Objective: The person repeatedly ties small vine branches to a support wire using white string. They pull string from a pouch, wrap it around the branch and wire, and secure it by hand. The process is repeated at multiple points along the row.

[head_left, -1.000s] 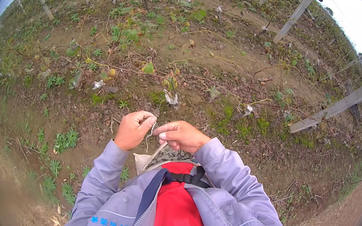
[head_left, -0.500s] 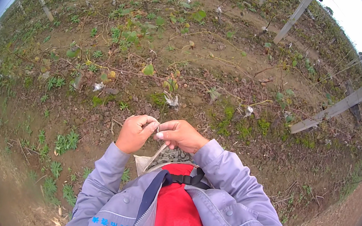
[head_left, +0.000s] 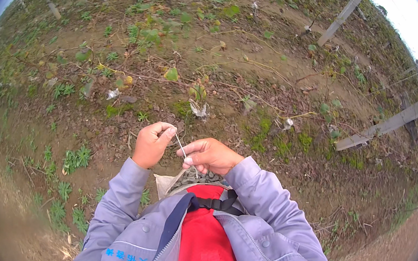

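Note:
A thin white string is stretched between my two hands, in front of my waist. My left hand pinches its upper end between thumb and fingertips. Lower and a little to the right, my right hand is closed on the string, and a short tail hangs below its thumb. Under my right hand, a pale cloth bag at my waist gapes at the top. Many small grey-green pieces fill it; their kind is too small to tell.
Thin vines with a few yellowing leaves run low across the soil ahead. White plastic scraps hang among them. A leaning concrete post stands at right, another post farther back. Green weeds grow at left.
My hands have moved apart, the left one up and left. The string between them now shows as a taut slanting line, where before the fingertips nearly met.

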Tool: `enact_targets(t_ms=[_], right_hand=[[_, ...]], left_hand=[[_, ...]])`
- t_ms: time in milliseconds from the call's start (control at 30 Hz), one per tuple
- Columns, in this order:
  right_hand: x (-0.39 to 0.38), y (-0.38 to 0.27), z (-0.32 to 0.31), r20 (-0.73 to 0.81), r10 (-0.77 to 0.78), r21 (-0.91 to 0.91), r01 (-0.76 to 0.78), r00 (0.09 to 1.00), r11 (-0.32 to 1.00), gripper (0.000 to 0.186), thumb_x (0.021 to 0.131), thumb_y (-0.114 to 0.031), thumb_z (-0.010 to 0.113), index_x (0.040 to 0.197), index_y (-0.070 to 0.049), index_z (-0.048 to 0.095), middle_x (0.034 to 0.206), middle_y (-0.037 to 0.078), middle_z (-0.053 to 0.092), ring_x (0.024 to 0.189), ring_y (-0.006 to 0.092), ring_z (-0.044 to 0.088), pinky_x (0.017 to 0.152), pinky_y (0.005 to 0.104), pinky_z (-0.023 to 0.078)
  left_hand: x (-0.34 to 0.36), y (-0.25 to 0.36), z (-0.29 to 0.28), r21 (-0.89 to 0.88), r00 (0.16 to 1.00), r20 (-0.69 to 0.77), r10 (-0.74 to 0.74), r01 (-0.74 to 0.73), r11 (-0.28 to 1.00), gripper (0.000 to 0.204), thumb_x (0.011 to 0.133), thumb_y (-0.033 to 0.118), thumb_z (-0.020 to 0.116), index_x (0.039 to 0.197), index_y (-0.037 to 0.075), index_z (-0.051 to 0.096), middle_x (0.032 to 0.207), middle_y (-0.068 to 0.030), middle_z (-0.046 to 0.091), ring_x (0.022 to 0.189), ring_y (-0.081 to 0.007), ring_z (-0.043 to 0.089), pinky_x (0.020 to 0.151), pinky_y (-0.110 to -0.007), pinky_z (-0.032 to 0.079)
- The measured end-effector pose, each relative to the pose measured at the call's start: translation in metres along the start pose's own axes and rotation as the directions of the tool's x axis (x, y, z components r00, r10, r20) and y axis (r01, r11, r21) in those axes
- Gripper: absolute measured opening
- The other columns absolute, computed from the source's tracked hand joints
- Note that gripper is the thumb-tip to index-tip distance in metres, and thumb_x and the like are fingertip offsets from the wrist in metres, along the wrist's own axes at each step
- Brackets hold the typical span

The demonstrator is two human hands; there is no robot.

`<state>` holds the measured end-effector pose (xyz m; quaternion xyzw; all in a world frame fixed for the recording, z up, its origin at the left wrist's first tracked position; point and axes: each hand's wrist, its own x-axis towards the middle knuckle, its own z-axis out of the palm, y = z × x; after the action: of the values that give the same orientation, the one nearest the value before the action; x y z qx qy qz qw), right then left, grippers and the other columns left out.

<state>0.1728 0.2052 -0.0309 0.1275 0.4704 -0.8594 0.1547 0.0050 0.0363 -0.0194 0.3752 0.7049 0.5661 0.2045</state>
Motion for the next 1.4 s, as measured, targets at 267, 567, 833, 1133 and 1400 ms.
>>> enact_targets(t_ms=[267, 567, 833, 1133, 1400], right_hand=[[0.002, 0.0, -0.002, 0.012, -0.003, 0.031, 0.002, 1.0, 1.0, 0.043, 0.097, -0.008, 0.073, 0.138, 0.0, 0.064, 0.102, 0.011, 0.079, 0.061, 0.0049, 0.062, 0.056, 0.0206, 0.052], [0.008, 0.001, -0.006, 0.043, 0.008, 0.039, -0.009, 0.999, 0.999, 0.045, 0.096, -0.009, 0.074, 0.138, 0.001, 0.063, 0.103, 0.011, 0.079, 0.061, 0.0052, 0.062, 0.054, 0.0215, 0.051], [0.012, -0.003, -0.004, 0.071, -0.013, 0.075, 0.007, 0.997, 0.997, 0.046, 0.097, -0.01, 0.075, 0.14, 0.001, 0.062, 0.105, 0.011, 0.079, 0.061, 0.0055, 0.061, 0.054, 0.0225, 0.05], [0.023, -0.003, -0.001, -0.074, -0.244, 0.193, 0.254, 0.967, 0.948, 0.049, 0.099, -0.009, 0.073, 0.145, 0.001, 0.058, 0.11, 0.014, 0.077, 0.061, 0.0079, 0.061, 0.055, 0.0233, 0.048], [0.031, 0.011, 0.001, -0.309, -0.392, -0.289, 0.307, 0.866, 0.907, 0.048, 0.101, -0.004, 0.066, 0.147, 0.001, 0.057, 0.114, 0.014, 0.078, 0.072, 0.0081, 0.065, 0.062, 0.0246, 0.055]], left_hand=[[0.009, -0.02, -0.003, -0.082, 0.989, -0.071, -0.13, 0.124, 0.989, 0.024, 0.104, 0.021, 0.07, 0.107, -0.002, 0.074, 0.095, -0.0021, 0.074, 0.087, -0.008, 0.064, 0.078, -0.026, 0.052], [0.014, -0.033, 0.0, -0.2, 0.971, -0.195, -0.137, 0.097, 0.975, 0.021, 0.104, 0.018, 0.07, 0.107, -0.002, 0.075, 0.09, 0.0038, 0.069, 0.081, -0.0038, 0.057, 0.072, -0.023, 0.048], [0.006, -0.05, 0.007, -0.244, 0.964, -0.18, -0.194, 0.148, 0.958, 0.023, 0.104, 0.02, 0.071, 0.108, -0.002, 0.075, 0.093, 0.0016, 0.073, 0.084, -0.005, 0.06, 0.076, -0.025, 0.051], [-0.032, -0.053, 0.037, -0.225, 0.985, -0.049, -0.166, 0.151, 0.963, 0.027, 0.106, 0.023, 0.067, 0.112, -0.002, 0.074, 0.091, -0.0008, 0.073, 0.083, -0.0068, 0.061, 0.074, -0.027, 0.052], [-0.047, -0.013, 0.031, 0.174, 0.988, 0.0, 0.152, -0.149, 0.973, 0.018, 0.098, 0.017, 0.072, 0.108, 0.003, 0.077, 0.09, -0.0162, 0.074, 0.079, -0.0318, 0.072, 0.073, -0.041, 0.056]])
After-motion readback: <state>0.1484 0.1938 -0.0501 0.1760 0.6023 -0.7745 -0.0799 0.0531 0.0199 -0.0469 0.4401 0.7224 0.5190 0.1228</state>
